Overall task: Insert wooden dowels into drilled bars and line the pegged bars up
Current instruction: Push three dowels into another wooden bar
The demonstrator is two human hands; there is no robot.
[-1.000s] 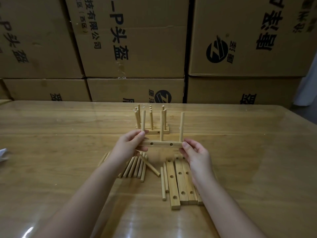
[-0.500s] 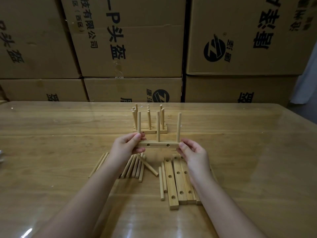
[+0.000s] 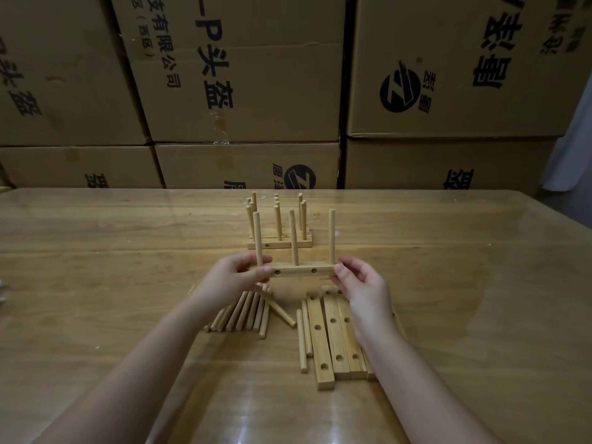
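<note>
A light wooden bar (image 3: pixel 296 271) with three upright dowels is held level above the table. My left hand (image 3: pixel 232 278) pinches its left end and my right hand (image 3: pixel 358 283) pinches its right end. Beyond it, a group of pegged bars (image 3: pixel 279 242) stands in a row on the table, dowels pointing up. Loose dowels (image 3: pixel 246 312) lie under my left wrist. Several drilled bars without pegs (image 3: pixel 333 334) lie side by side under my right hand, with two more dowels (image 3: pixel 303 338) along their left edge.
The wooden table (image 3: pixel 96 267) has a glossy top. Stacked cardboard boxes (image 3: pixel 243 75) form a wall right behind its far edge. A pale object (image 3: pixel 2 290) shows at the left border.
The pegged bar and both hands have stayed at about the same spot in front of the standing row; only the camera has shifted slightly.
</note>
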